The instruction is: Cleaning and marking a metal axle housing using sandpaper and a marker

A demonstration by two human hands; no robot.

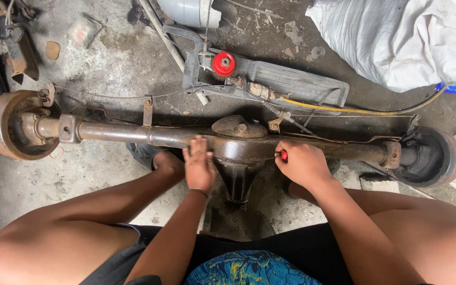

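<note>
A rust-brown steel axle (pixel 159 134) on grey, oil-stained concrete (pixel 112 63); a red-handled tool (pixel 284 155), red plastic cap (pixel 224 63), yellow hose (pixel 344 110), white sack (pixel 407 37), blue-and-yellow patterned shirt (pixel 249 269).

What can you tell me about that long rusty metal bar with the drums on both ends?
The axle is a long brown, rusty-looking metal tube lying flat across the stained concrete floor. A round brake drum caps the left end, another the right. A bulging housing sits mid-length. The left hand rests flat on it; the right hand grips a red-handled tool against it.
</note>
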